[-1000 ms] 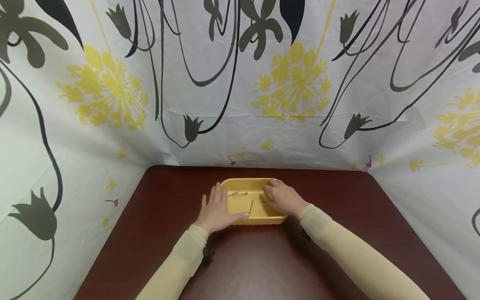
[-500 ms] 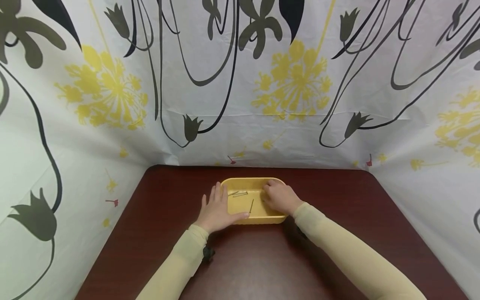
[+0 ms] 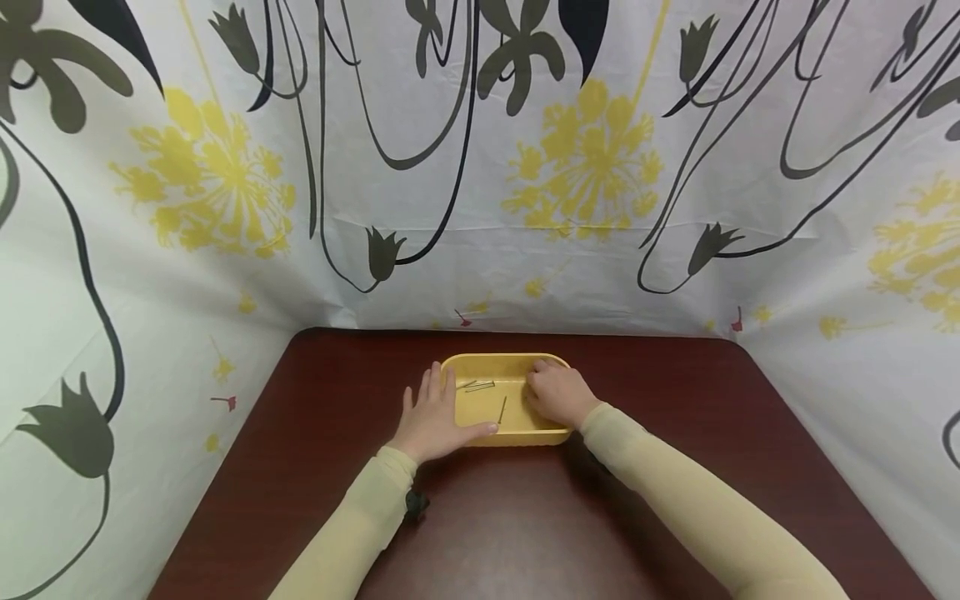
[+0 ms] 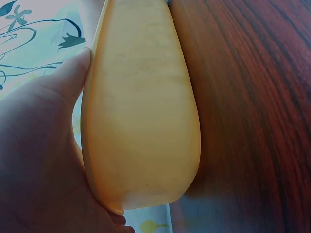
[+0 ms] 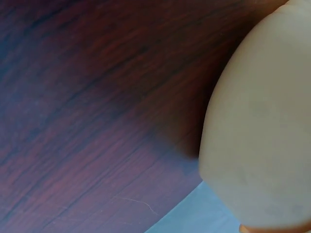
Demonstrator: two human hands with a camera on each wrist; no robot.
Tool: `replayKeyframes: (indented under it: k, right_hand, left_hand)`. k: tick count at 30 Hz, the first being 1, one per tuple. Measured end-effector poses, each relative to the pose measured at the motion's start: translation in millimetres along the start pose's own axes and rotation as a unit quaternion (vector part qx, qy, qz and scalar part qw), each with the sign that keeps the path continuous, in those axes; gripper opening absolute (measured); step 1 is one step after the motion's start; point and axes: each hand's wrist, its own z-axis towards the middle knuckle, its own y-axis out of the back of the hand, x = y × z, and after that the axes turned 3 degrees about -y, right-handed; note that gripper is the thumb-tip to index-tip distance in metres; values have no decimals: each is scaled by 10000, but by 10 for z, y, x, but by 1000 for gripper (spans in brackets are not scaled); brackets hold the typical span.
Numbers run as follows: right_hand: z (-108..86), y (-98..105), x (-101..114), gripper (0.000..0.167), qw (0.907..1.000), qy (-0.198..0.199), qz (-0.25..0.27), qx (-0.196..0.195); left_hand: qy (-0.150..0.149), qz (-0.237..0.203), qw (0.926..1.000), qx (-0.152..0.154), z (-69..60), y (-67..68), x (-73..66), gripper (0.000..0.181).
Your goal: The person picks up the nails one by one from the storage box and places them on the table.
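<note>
A shallow yellow plastic tray (image 3: 510, 439) sits on the table, its outer wall filling much of the left wrist view. My left hand (image 3: 431, 423) lies at its left end, fingers straight and spread over the side, the thumb along the near rim. Inside, several thin metal pieces that look like nails (image 3: 480, 387) lie by the left side, and a single nail (image 3: 502, 409) lies nearer the middle. My right hand (image 3: 558, 393) reaches into the right end with bent fingers. Its fingertips are hidden, so whether they hold anything does not show.
The dark red-brown wooden table (image 3: 360, 375) extends around the tray. A white cloth (image 3: 420, 200) with yellow and grey flower prints hangs behind and at both sides of it. A small dark device (image 3: 416, 505) is strapped under the left wrist.
My right hand has shifted slightly left and lower into the tray, covering a small dark piece that showed beneath it before. The left hand and the visible nails have stayed put.
</note>
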Motion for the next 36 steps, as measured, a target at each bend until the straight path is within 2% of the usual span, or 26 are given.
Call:
replayKeyframes:
  k: [6,21,29,36]
  right_hand:
    - [5,15,11,20,9999,-93,64,50]
    - [15,-36,30,21,9998,-18,38,-202]
    - [4,-33,39,15,9998,30,-97,-169]
    - [-6,-15,47,14,9993,75,-338,-165]
  left_hand:
    - [-25,-2,10000,-22,-5,12,-17,131]
    - [-134,-93,9998,-95,-24,15,-15,126]
    - [-78,-50,9999,-94,34,-89,38,128]
    - [-94,-103,9998,-143,-6,-11,-18,127]
